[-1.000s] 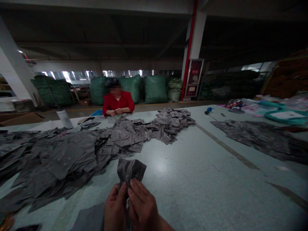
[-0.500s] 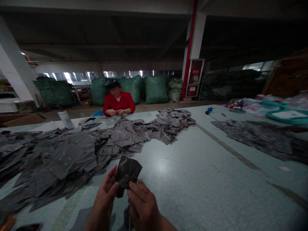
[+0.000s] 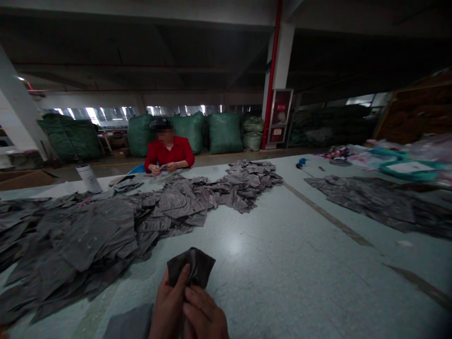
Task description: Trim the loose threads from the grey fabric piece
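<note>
Low in the middle of the view, my left hand (image 3: pixel 168 306) and my right hand (image 3: pixel 205 314) pinch a small, shiny dark grey fabric piece (image 3: pixel 192 266) between them. Its upper part stands up above my fingers, and its lower part is hidden by my hands. Just left of my wrists, a flat grey cloth (image 3: pixel 130 323) lies on the pale table (image 3: pixel 282 273). The nearest spread of loose grey fabric pieces (image 3: pixel 81 230) lies to the upper left of my hands, not touching them.
Grey pieces run across the table (image 3: pixel 197 197), and another spread (image 3: pixel 377 202) lies right. At the far edge, a person in a red top (image 3: pixel 169 153) handles something small. A white flask (image 3: pixel 88 178) stands far left. Green bales (image 3: pixel 221 134) line the back.
My left hand has come back in beside my right hand and both now grip the piece. The piece sits slightly lower, and the view has swung a little.
</note>
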Tool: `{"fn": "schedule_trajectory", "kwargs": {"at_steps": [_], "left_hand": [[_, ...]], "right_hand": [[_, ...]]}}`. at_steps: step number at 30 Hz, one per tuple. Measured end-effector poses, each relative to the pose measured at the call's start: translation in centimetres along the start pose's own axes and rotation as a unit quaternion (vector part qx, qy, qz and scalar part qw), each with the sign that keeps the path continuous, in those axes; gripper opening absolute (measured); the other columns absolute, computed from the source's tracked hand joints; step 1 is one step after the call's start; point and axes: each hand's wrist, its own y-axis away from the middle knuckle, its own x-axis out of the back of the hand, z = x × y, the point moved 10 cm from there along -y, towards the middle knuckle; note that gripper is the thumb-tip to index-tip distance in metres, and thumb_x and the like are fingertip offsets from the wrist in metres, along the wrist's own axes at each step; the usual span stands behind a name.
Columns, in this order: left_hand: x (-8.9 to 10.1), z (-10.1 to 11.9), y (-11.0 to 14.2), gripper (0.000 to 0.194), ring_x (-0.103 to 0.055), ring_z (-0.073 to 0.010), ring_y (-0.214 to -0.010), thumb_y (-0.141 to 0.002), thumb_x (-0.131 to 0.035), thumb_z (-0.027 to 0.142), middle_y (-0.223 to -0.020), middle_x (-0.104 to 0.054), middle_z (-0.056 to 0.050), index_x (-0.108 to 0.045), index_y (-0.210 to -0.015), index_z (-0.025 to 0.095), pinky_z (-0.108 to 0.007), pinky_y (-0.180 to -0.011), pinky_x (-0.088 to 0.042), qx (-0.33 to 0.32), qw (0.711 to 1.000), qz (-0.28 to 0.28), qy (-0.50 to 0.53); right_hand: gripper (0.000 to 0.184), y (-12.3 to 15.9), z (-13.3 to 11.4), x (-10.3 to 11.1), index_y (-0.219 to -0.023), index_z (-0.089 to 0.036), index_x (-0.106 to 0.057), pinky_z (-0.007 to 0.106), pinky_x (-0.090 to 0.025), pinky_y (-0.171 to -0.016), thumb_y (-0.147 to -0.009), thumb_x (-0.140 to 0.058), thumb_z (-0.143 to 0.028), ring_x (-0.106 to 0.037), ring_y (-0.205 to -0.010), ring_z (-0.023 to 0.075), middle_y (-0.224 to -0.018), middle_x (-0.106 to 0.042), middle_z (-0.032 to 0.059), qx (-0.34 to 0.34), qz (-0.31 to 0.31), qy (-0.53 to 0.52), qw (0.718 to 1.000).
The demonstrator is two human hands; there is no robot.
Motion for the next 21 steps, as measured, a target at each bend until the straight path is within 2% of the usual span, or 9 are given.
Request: {"fn": "schedule_trajectory", "kwargs": {"at_steps": [3,7,11,13,15,21], "left_hand": [[-0.1,0.3,0.4,0.036,-0.061,-0.0181,-0.069,-0.057,-0.070,0.038,-0.071,-0.067,-0.002,-0.062,-0.082,0.015,-0.023,-0.061,-0.047,0.001,1.000,0.007,0.020],[-0.7,1.3,0.8,0.033,-0.061,-0.0213,-0.069,-0.057,-0.069,0.041,-0.067,-0.067,-0.004,-0.065,-0.074,0.013,-0.027,-0.063,-0.048,0.013,1.000,0.006,0.014],[-1.1,1.7,0.6,0.033,-0.061,-0.0237,-0.080,-0.063,-0.063,0.043,-0.075,-0.068,-0.006,-0.067,-0.081,0.016,-0.030,-0.071,-0.048,0.006,1.000,-0.012,0.011],[-0.5,1.5,0.3,0.033,-0.061,-0.0250,-0.083,-0.065,-0.061,0.044,-0.077,-0.068,-0.008,-0.067,-0.081,0.016,-0.032,-0.073,-0.048,0.002,1.000,0.000,-0.005],[0.4,1.0,0.1,0.031,-0.061,-0.0263,-0.082,-0.061,-0.064,0.042,-0.075,-0.068,-0.009,-0.068,-0.078,0.017,-0.034,-0.072,-0.048,-0.008,0.999,0.025,-0.029],[3.1,-2.1,1.3,0.029,-0.062,-0.0302,-0.072,-0.044,-0.072,0.021,-0.060,-0.066,-0.007,-0.067,-0.072,0.022,-0.034,-0.062,-0.049,-0.024,0.997,0.071,-0.035]], "right_hand": [[0.018,-0.6,0.3,0.7,-0.096,-0.017,-0.054,0.025,-0.055,-0.067,-0.085,-0.039,-0.019,-0.064,-0.079,0.0173,-0.083,-0.066,0.0086,-0.040,0.019,-0.001,0.999],[0.021,-2.9,1.4,0.9,-0.097,-0.015,-0.055,0.026,-0.054,-0.061,-0.081,-0.042,-0.014,-0.062,-0.069,0.0161,-0.077,-0.065,0.0074,-0.071,-0.043,-0.021,0.996],[0.028,-4.6,2.3,0.1,-0.105,-0.013,-0.054,0.037,-0.051,-0.078,-0.079,-0.043,-0.014,-0.057,-0.092,0.0218,-0.098,-0.061,0.0123,-0.063,-0.107,0.034,0.992],[0.031,-4.6,2.8,-0.9,-0.109,-0.011,-0.053,0.039,-0.049,-0.084,-0.080,-0.042,-0.014,-0.053,-0.100,0.0228,-0.106,-0.058,0.0140,-0.072,-0.139,0.047,0.987],[0.032,-4.2,3.1,-1.6,-0.110,-0.009,-0.053,0.036,-0.050,-0.084,-0.082,-0.039,-0.014,-0.054,-0.100,0.0214,-0.108,-0.058,0.0147,-0.079,-0.150,0.034,0.985],[0.030,-2.0,2.6,-1.3,-0.108,-0.010,-0.054,0.032,-0.052,-0.080,-0.083,-0.039,-0.015,-0.055,-0.101,0.0213,-0.109,-0.058,0.0158,-0.051,-0.097,0.016,0.994]]}}
